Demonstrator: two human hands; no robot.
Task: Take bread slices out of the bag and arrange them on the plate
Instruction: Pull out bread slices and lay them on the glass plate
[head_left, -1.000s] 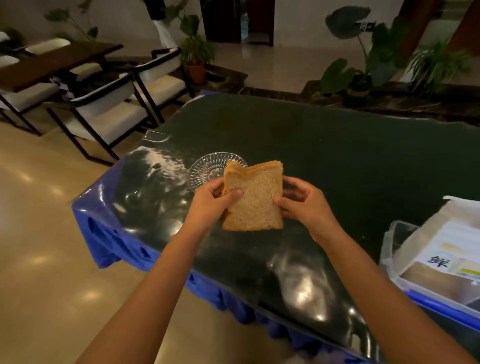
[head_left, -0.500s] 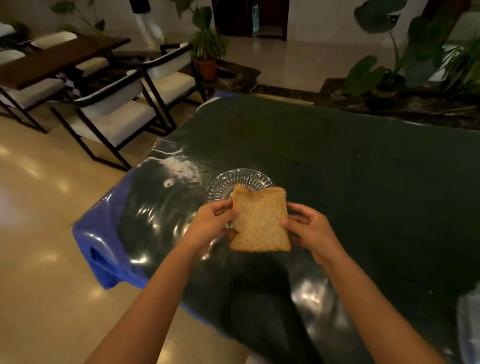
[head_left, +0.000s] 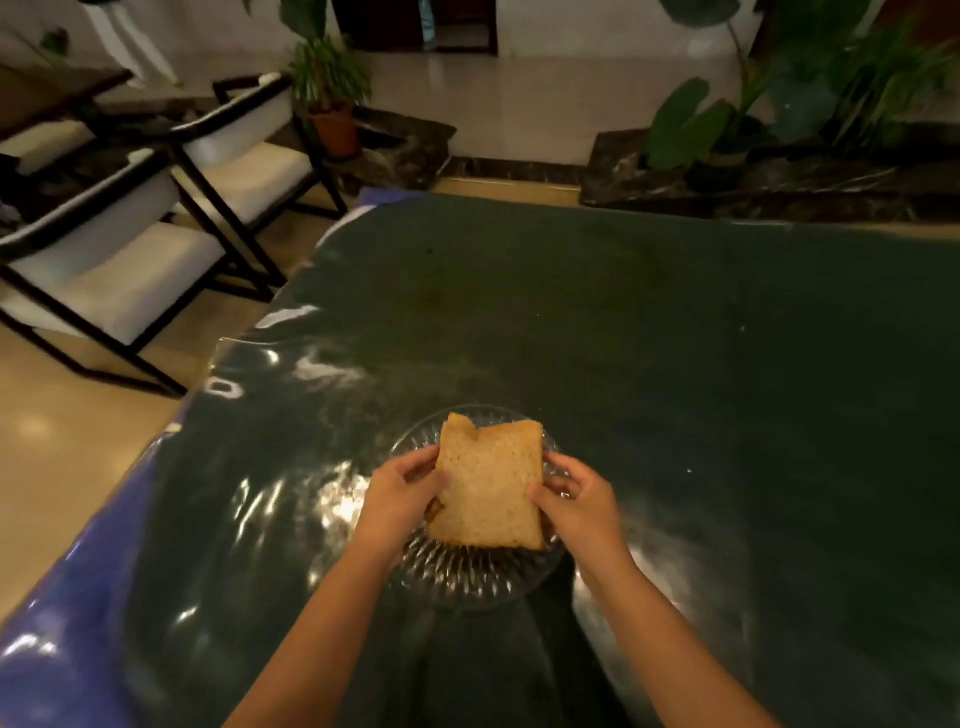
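Note:
A stack of brown bread slices (head_left: 488, 486) is held flat over a clear ribbed glass plate (head_left: 467, 577) on the dark green table. My left hand (head_left: 400, 493) grips the stack's left edge and my right hand (head_left: 571, 501) grips its right edge. The top slice has a bite-shaped notch at its far edge. The stack covers the middle of the plate; I cannot tell if it touches the glass. The bread bag is out of view.
The table (head_left: 675, 364) wears a shiny plastic cover, with a blue cloth (head_left: 67, 623) hanging over its left edge. White-cushioned chairs (head_left: 119, 270) stand to the left on the tiled floor. Potted plants (head_left: 691, 124) line the far side.
Both hands have carried the bread from beside the plate to right over it. The view has swung left, and the clear box with the bag has left the frame.

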